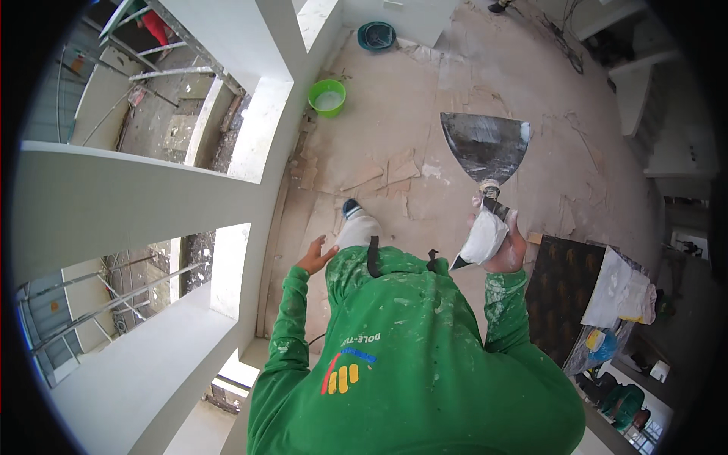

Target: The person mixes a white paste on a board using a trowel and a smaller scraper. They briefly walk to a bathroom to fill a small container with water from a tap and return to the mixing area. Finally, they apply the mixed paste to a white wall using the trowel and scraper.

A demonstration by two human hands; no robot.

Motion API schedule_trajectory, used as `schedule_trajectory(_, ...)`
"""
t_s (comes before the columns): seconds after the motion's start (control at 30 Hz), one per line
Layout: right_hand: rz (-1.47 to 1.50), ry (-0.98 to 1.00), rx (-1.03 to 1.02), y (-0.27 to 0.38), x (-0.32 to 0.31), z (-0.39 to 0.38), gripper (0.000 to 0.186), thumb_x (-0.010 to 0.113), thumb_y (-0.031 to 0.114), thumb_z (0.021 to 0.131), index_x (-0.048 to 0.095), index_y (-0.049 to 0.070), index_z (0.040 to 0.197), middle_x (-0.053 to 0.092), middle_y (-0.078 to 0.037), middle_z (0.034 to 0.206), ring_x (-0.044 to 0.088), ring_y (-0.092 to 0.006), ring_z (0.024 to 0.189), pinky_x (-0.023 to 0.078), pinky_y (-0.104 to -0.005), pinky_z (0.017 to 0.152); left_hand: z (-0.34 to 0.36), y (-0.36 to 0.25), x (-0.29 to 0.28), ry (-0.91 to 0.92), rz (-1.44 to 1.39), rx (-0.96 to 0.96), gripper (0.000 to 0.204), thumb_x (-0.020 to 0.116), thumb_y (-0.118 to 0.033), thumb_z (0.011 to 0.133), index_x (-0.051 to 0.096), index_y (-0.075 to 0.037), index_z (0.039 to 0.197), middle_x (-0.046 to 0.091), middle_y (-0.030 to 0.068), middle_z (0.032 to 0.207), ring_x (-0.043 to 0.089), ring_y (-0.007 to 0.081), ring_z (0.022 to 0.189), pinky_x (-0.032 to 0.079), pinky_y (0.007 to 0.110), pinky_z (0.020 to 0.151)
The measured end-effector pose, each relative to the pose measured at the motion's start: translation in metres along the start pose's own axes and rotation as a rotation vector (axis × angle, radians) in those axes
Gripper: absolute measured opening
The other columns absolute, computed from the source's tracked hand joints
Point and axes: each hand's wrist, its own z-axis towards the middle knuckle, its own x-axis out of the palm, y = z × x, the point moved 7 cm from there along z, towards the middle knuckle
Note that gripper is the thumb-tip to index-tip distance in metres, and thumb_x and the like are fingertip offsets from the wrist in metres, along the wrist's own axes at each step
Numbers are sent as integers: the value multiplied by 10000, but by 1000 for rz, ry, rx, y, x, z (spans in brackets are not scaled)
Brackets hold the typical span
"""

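Observation:
My right hand (513, 252) is closed around the handle of a wide putty knife (485, 144), whose broad grey blade points away from me and has whitish smears. A mass of white putty (483, 236) sits against the same hand, with a dark blade-like edge showing beneath it; whether this is a second tool I cannot tell. My left hand (315, 258) hangs near my left thigh with its fingers apart and nothing in it. White splashes mark my green sleeves.
By the left wall stand a green bowl (327, 98) with whitish contents and an upturned teal helmet (376, 36). Torn cardboard (379, 176) covers the floor. At right are a dark board (563, 297) and white sheeting (614, 288). Scaffolding (121, 296) shows through wall openings. Another person (624, 406) is at lower right.

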Motion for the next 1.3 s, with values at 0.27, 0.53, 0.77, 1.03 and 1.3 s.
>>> schedule_trajectory(0.27,30,-5,-20,2,29,8,482,457,386,991,495,24,1307,585,-111,1259,563,-273,1158,442,-453,991,3,163,133,137,206,-340,812,589,-583,850,346,-48,1412,427,198,1380,412,359,1278,349,416,1066)
schedule_trajectory(0.53,-44,215,60,11,16,21,457,449,359,997,480,35,1318,564,-115,1283,531,-273,1203,407,-457,1038,-84,-130,-71,-587,-2,253,464,645,-177,883,470,9,1271,605,198,1142,592,347,1075,478,395,892)
schedule_trajectory(0.77,-184,306,104,28,4,36,424,445,334,1002,495,36,1299,571,-120,1270,559,-282,1170,448,-460,997,-270,-550,-58,-793,623,1033,380,603,60,761,595,-77,1115,589,123,1162,624,306,973,516,395,793)
schedule_trajectory(1.03,-285,380,171,40,35,20,510,424,400,1000,428,36,1356,562,-120,1282,560,-282,1163,454,-462,981,-322,-638,32,-867,1098,1264,291,633,-57,762,584,-74,1048,591,86,1107,603,269,957,501,390,804)
schedule_trajectory(1.3,-331,336,1,51,25,39,491,424,384,1002,452,26,1336,568,-119,1273,563,-266,1158,444,-447,994,-337,-596,23,-893,1080,1308,369,674,-29,721,579,-63,1076,606,92,1103,618,278,942,506,404,809)
